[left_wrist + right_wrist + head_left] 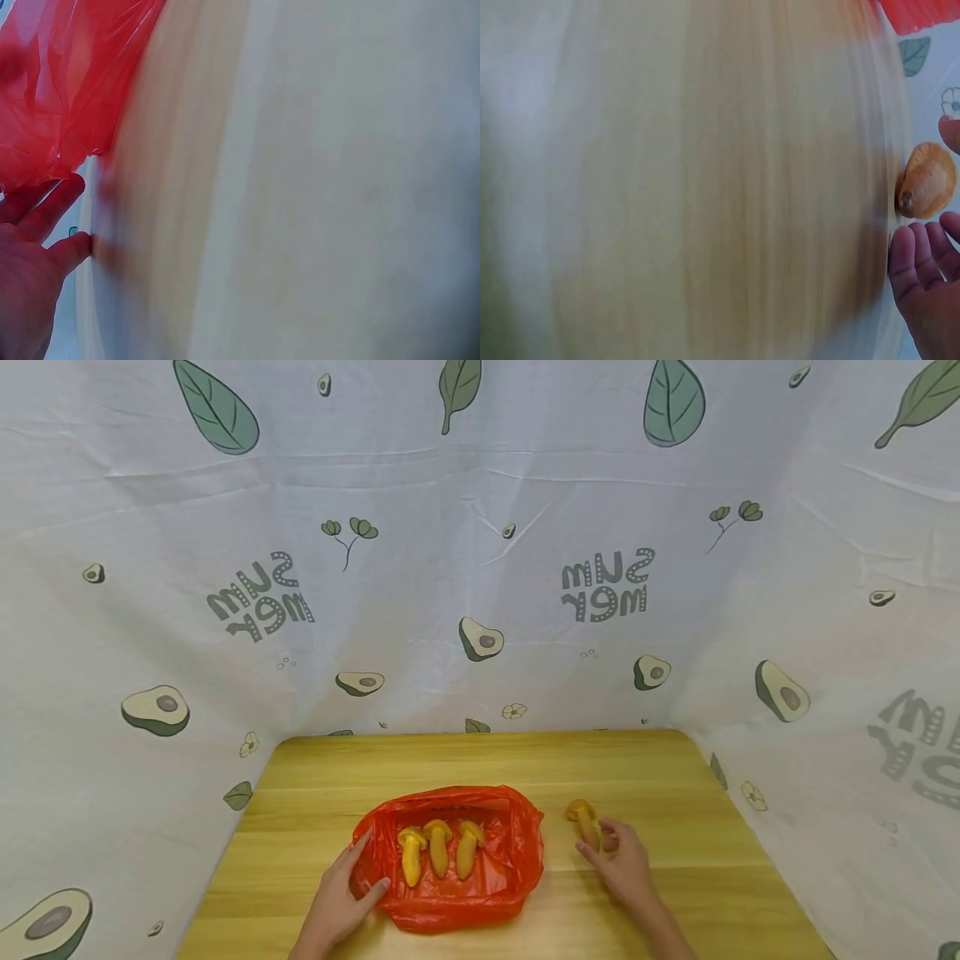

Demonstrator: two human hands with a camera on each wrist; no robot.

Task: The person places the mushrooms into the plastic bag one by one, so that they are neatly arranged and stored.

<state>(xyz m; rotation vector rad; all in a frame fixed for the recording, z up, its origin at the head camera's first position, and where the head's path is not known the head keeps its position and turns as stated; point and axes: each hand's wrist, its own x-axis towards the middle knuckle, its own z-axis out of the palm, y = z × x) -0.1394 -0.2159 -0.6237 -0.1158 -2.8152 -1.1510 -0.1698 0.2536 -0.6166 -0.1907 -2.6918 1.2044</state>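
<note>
Inside a red plastic bag (pixel 517 885), spread wide with its rim folded out, three yellow-brown mushrooms (pixel 438 850) lie side by side. My left hand (pixel 337 895) rests against the bag's left side, fingers stretched along the plastic; in the left wrist view the fingertips (pixel 73 184) touch its edge. To the right of the bag, one more mushroom (pixel 582 818) lies on the wooden table. My right hand (pixel 626 867) is right beside its stem, thumb on one side and fingers on the other. In the right wrist view a gap shows between the fingers (pixel 904 251) and this mushroom (pixel 930 180).
The wooden tabletop (pixel 645 777) reaches back to a white cloth (pixel 420 577) printed with avocados and leaves. This cloth hangs behind the table and along both its sides.
</note>
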